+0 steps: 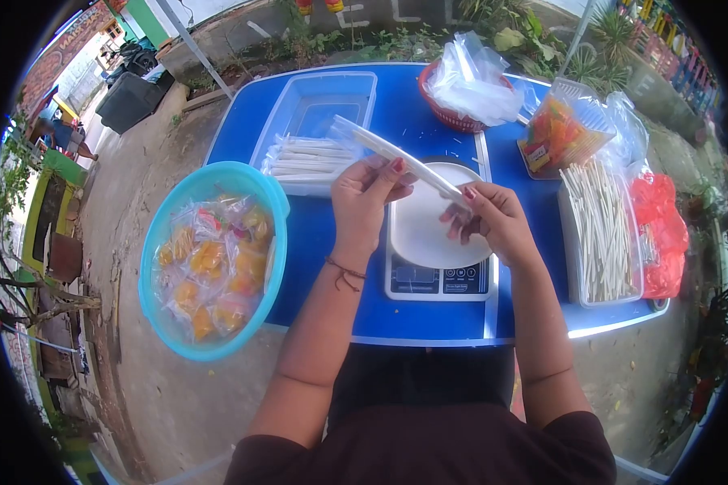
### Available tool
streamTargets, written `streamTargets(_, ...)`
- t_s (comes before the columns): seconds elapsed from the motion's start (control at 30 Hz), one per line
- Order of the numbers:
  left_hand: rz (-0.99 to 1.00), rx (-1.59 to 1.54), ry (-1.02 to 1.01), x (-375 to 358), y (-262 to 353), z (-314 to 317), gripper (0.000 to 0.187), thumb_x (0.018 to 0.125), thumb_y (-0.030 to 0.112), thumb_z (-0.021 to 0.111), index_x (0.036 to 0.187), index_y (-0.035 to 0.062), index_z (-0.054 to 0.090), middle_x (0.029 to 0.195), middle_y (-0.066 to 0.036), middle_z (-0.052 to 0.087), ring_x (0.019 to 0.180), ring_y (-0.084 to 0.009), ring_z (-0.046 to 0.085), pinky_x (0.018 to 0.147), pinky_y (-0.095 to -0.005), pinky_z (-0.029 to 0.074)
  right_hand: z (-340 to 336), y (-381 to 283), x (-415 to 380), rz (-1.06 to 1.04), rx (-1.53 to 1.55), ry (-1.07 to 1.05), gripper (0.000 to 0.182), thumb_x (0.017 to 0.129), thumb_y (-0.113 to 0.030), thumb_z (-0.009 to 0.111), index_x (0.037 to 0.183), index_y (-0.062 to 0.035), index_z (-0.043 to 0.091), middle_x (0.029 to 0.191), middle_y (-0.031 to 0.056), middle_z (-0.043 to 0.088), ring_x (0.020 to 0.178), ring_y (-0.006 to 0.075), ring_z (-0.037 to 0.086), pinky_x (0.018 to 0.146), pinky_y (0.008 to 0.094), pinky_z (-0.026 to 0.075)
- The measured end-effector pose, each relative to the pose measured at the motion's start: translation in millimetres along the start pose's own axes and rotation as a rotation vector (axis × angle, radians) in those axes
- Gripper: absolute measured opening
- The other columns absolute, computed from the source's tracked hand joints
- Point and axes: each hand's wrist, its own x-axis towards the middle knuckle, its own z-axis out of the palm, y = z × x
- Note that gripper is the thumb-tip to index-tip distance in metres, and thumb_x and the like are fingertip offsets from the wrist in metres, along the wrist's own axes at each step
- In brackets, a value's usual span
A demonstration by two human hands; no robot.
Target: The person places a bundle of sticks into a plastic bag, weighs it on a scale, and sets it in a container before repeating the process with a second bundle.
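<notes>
Above a kitchen scale (438,279) with a round white plate (429,234), both hands hold one long, thin bundle of white sticks in clear plastic (412,166). My left hand (370,190) pinches it near its middle, the upper end pointing up and left. Around the lower right end, my right hand (489,214) is closed. Similar wrapped white bundles (309,155) lie in a clear plastic tray (364,93) behind my left hand. Right of my right hand, loose white sticks (597,230) fill a clear box (635,283).
A turquoise basin (158,311) with bagged orange items (210,259) is at the left. On the blue table (311,283) are a red basket (453,118) of plastic bags (477,85), a clear container (590,101) of colourful pieces (554,129) and red plastic bags (662,234).
</notes>
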Motion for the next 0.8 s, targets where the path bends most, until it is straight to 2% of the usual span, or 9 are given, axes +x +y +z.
streamTargets(0.07, 0.032, -0.001, 0.007, 2, -2, -2, 0.021, 0.09, 0.015, 0.072, 0.104, -0.0007, 0.069, 0.092, -0.01, 0.072, 0.082, -0.0156, 0.071, 0.069, -0.0245, 0.061, 8, 3, 2, -0.115, 0.025, 0.075, 0.029, 0.096, -0.015, 0.061, 0.116, 0.0071, 0.06, 0.093, 0.0156, 0.071, 0.07, 0.0168, 0.069, 0.059, 0.025, 0.055)
streamTargets(0.2, 0.077, -0.018, 0.001, 4, -6, -3, 0.023, 0.09, 0.015, 0.072, 0.107, 0.0003, 0.069, 0.093, -0.009, 0.072, 0.08, -0.015, 0.071, 0.068, -0.0245, 0.061, 0, 2, 1, -0.11, -0.075, 0.023, 0.028, 0.095, -0.01, 0.062, 0.117, 0.0061, 0.06, 0.098, 0.0167, 0.07, 0.085, 0.0196, 0.071, 0.072, 0.0294, 0.057)
streamTargets(0.27, 0.017, -0.021, -0.019, 2, 0, 0, 0.023, 0.09, 0.015, 0.072, 0.107, 0.0001, 0.068, 0.092, -0.01, 0.072, 0.079, -0.015, 0.072, 0.067, -0.0247, 0.061, -4, 3, 0, -0.08, -0.089, -0.014, 0.028, 0.094, -0.008, 0.062, 0.119, 0.0058, 0.059, 0.102, 0.0178, 0.069, 0.09, 0.0207, 0.071, 0.076, 0.0304, 0.057)
streamTargets(0.37, -0.078, 0.029, -0.096, -1, 2, 0, 0.023, 0.089, 0.014, 0.072, 0.106, -0.0007, 0.068, 0.092, -0.011, 0.072, 0.077, -0.0153, 0.072, 0.067, -0.0246, 0.061, 4, 5, 2, -0.264, -0.084, -0.039, 0.03, 0.096, -0.005, 0.058, 0.124, 0.0061, 0.057, 0.109, 0.019, 0.068, 0.095, 0.0229, 0.07, 0.079, 0.0316, 0.058)
streamTargets(0.5, -0.095, 0.088, -0.21, -3, -1, 0, 0.022, 0.088, 0.011, 0.073, 0.104, -0.0028, 0.067, 0.092, -0.012, 0.072, 0.077, -0.0158, 0.072, 0.066, -0.0243, 0.061, 15, 0, -3, -0.153, -0.06, -0.098, 0.038, 0.097, 0.001, 0.049, 0.135, 0.0048, 0.05, 0.113, 0.0177, 0.066, 0.101, 0.0255, 0.069, 0.083, 0.0333, 0.059)
streamTargets(0.6, -0.058, 0.12, -0.167, -3, -3, 1, 0.022, 0.087, 0.009, 0.074, 0.103, -0.0041, 0.067, 0.091, -0.014, 0.072, 0.077, -0.0163, 0.072, 0.065, -0.0242, 0.061, 18, 5, -3, -0.189, -0.207, -0.008, 0.039, 0.097, 0.004, 0.047, 0.136, 0.004, 0.05, 0.114, 0.0173, 0.066, 0.099, 0.0257, 0.07, 0.083, 0.0321, 0.059)
streamTargets(0.63, -0.028, 0.163, -0.15, -3, -4, 1, 0.022, 0.087, 0.009, 0.074, 0.102, -0.0046, 0.067, 0.09, -0.014, 0.073, 0.077, -0.0166, 0.072, 0.065, -0.0243, 0.061, 20, 8, -3, -0.227, -0.256, 0.039, 0.037, 0.096, 0.005, 0.05, 0.133, 0.0039, 0.054, 0.111, 0.0153, 0.067, 0.097, 0.0232, 0.07, 0.079, 0.0308, 0.061)
streamTargets(0.7, 0.033, 0.248, -0.11, -2, -8, 2, 0.021, 0.086, 0.009, 0.074, 0.101, -0.0057, 0.068, 0.089, -0.014, 0.073, 0.077, -0.0172, 0.073, 0.066, -0.0246, 0.061, 21, 14, -3, -0.335, -0.437, 0.106, 0.036, 0.093, 0.006, 0.053, 0.128, 0.0027, 0.058, 0.11, 0.0151, 0.069, 0.095, 0.022, 0.071, 0.076, 0.0302, 0.061)
streamTargets(0.8, -0.042, 0.225, -0.081, -3, -3, 4, 0.021, 0.086, 0.009, 0.074, 0.099, -0.0068, 0.068, 0.088, -0.015, 0.073, 0.077, -0.018, 0.073, 0.067, -0.025, 0.061, 22, 19, -2, -0.578, -0.807, 0.187, 0.037, 0.088, 0.008, 0.057, 0.124, -0.0003, 0.063, 0.108, 0.0153, 0.07, 0.09, 0.0216, 0.072, 0.072, 0.0306, 0.061)
